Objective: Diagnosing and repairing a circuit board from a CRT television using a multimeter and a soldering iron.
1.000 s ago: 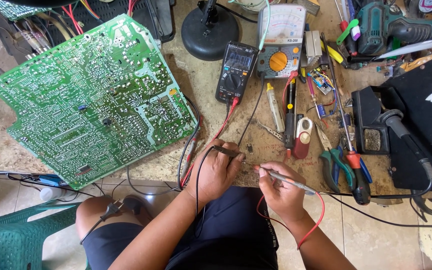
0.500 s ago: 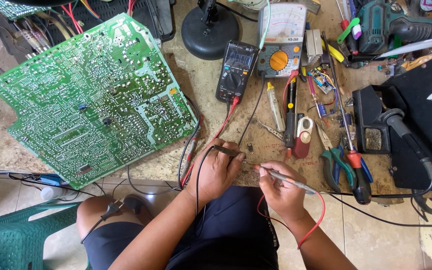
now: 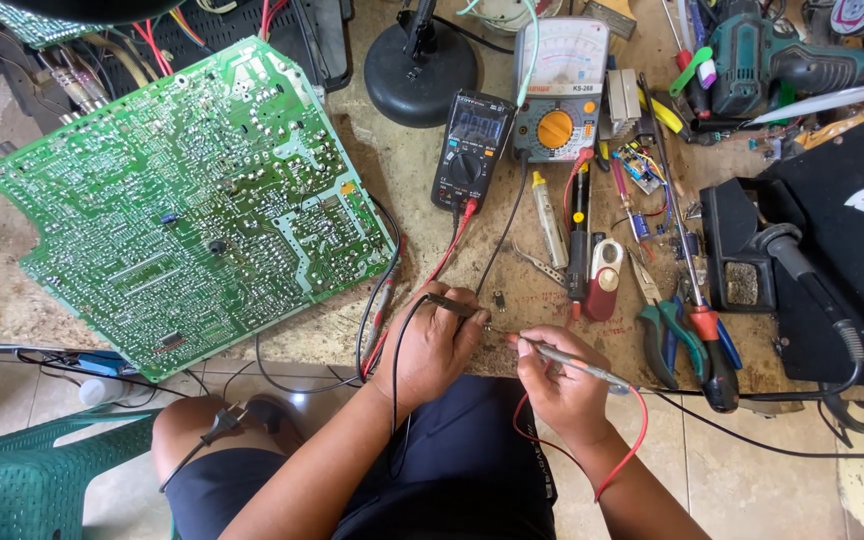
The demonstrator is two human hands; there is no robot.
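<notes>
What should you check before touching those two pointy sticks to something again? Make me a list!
1. Black probe held in the left hand: ok, fingers grip it near the tip.
2. Red-wired probe held in the right hand: ok, pinched like a pen.
3. Leads plugged into the black digital multimeter: ok, red and black wires run up to its base.
4. Meter display showing a reading: cannot tell, too small.
5. Small part between the probe tips at the table edge: cannot tell, too tiny to make out.
6. Green circuit board away from the hands: ok, it lies to the left, untouched.
</notes>
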